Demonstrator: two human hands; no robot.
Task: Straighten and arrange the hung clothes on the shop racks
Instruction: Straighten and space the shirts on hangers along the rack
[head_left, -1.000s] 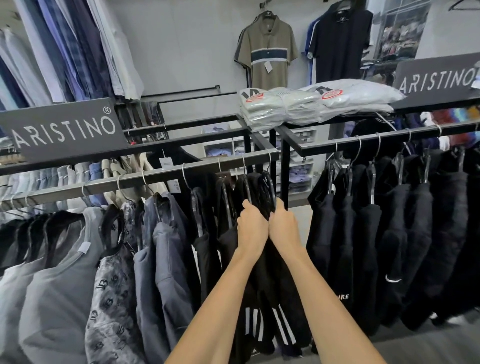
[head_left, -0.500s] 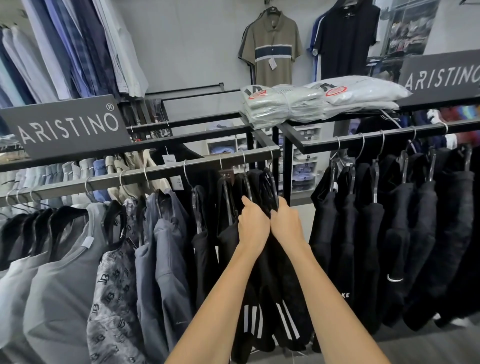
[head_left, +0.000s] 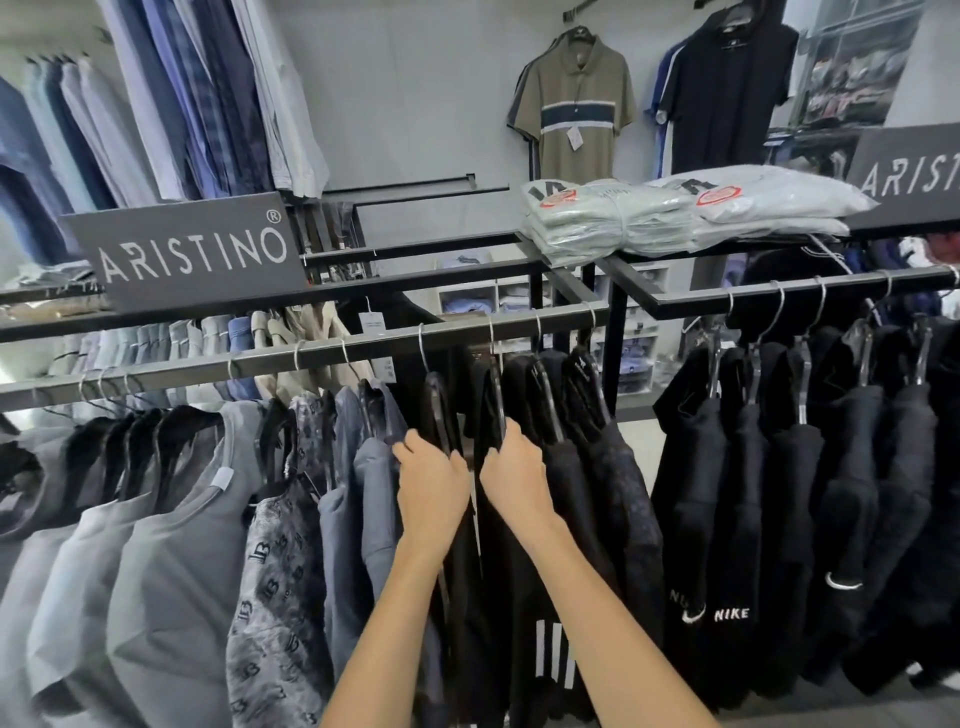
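Note:
Grey, patterned, blue-grey and black clothes hang on a metal rail (head_left: 322, 353) in front of me. My left hand (head_left: 431, 480) grips the shoulder of a black garment (head_left: 439, 410) on its hanger, beside a blue-grey jacket (head_left: 374, 499). My right hand (head_left: 514, 475) grips the neighbouring black garment with white stripes (head_left: 550, 649) near its hanger top. A narrow gap shows between the two hands. Further black garments (head_left: 618, 488) hang to the right on the same rail.
A second rail (head_left: 810, 288) at the right carries black Nike garments (head_left: 737, 519). Bagged folded shirts (head_left: 675, 213) lie on top of the rack frame. An Aristino sign (head_left: 192, 254) stands at the left. Polo shirts (head_left: 576, 109) hang on the back wall.
Both hands have shifted left along the rail and moved apart, from touching each other to gripping two separate black garments. The view has swung right.

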